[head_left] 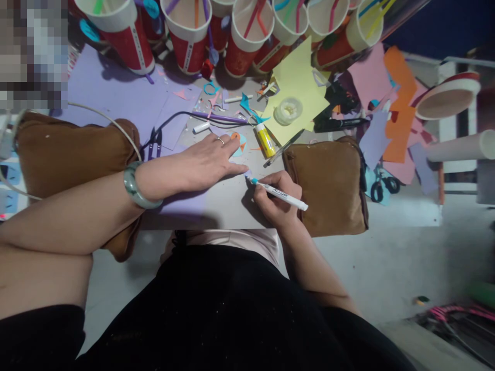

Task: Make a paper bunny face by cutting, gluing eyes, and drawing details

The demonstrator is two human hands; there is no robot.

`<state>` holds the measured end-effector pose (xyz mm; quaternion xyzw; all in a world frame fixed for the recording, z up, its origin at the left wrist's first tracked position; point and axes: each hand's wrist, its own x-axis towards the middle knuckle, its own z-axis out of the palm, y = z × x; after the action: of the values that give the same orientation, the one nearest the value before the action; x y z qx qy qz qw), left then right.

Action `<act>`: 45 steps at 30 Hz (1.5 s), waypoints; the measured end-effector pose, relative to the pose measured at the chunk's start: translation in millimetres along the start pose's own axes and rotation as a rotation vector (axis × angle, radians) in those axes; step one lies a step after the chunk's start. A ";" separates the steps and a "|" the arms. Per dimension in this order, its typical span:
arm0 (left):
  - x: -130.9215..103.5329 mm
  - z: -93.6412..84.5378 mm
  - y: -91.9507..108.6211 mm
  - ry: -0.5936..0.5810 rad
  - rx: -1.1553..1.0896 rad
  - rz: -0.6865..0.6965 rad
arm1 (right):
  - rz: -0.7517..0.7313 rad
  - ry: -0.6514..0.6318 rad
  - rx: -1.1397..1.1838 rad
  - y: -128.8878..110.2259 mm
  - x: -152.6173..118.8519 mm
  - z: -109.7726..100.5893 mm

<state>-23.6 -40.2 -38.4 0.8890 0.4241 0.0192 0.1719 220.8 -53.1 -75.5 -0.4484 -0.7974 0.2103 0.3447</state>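
My right hand (279,198) grips a white acrylic marker (284,196) with a teal band. Its tip points down at a small purple paper scrap (247,174) on the table. My left hand (204,164) lies flat, fingers stretched out, with one fingertip beside that scrap; whether it presses on it I cannot tell. Just past its fingers is a small round cutout (242,144) in orange and light blue, partly covered. A white pen cap (201,127) lies above the left hand. Near the right hand are a yellow glue stick (265,141) and a grey pen (283,148).
Red and white paper cups (189,44) with straws line the far side. Brown cushions (328,185) flank both hands. A tape roll (288,111) sits on yellow paper (297,67). Black-handled scissors (382,188) and coloured paper scraps (400,134) lie right. A cable (124,129) crosses the left.
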 end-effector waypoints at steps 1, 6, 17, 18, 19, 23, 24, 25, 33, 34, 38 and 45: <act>-0.2 1.0 0.0 0.005 0.011 0.004 | 0.004 -0.003 -0.003 0.1 0.0 0.0; -1.1 4.3 1.2 0.042 0.064 0.029 | 0.008 0.013 0.012 2.1 -1.2 0.7; 0.2 8.4 5.1 0.061 0.055 -0.006 | 0.014 0.161 0.011 4.9 -1.0 2.0; 0.0 8.8 5.2 0.065 0.055 -0.006 | 0.021 0.156 0.005 4.7 -0.8 2.3; -0.3 9.0 5.3 0.069 0.055 -0.006 | 0.028 0.153 -0.001 4.5 -0.7 2.4; -0.7 8.6 6.1 0.070 0.054 -0.008 | 0.027 0.141 -0.008 3.3 -0.3 2.0; -0.7 8.7 6.2 0.068 0.055 -0.009 | 0.024 0.133 -0.007 3.2 -0.3 1.8; -0.6 9.0 6.2 0.068 0.058 -0.009 | 0.023 0.124 -0.008 3.1 -0.4 1.5; -0.6 21.5 1.8 0.166 0.096 0.032 | 0.069 0.071 -0.019 5.0 -2.2 0.0; -0.6 22.2 1.8 0.170 0.111 0.034 | 0.071 0.069 -0.017 5.0 -2.3 0.0; -0.6 21.2 3.4 0.165 0.156 0.032 | 0.071 0.060 -0.028 4.2 -2.2 -0.1; -0.4 21.7 2.7 0.170 0.149 0.033 | -0.001 0.086 0.000 4.5 -2.0 0.7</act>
<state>-17.9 -48.3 -57.9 0.9014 0.4225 0.0656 0.0683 223.6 -52.5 -79.6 -0.4564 -0.7822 0.1908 0.3786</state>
